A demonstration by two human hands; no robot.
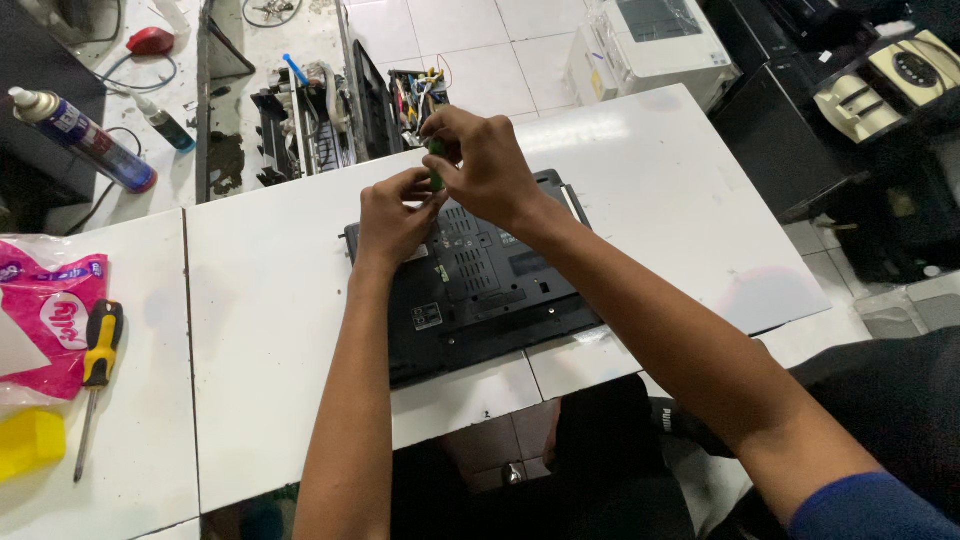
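Note:
A black laptop [480, 290] lies bottom side up on the white table [270, 320], its vents and labels facing me. My right hand [480, 160] grips a small green-handled screwdriver [437, 165] held upright over the laptop's far edge. My left hand [392, 215] pinches the lower part of the tool where it meets the case. The tip is hidden by my fingers.
A yellow-and-black screwdriver [95, 375] lies at the left beside a pink packet [50, 315] and a yellow block [30, 440]. A spray can [85, 140], small bottle [165, 125], red mouse [150, 40] and a rack of tools [330, 120] sit behind. A white printer [650, 45] stands on the floor.

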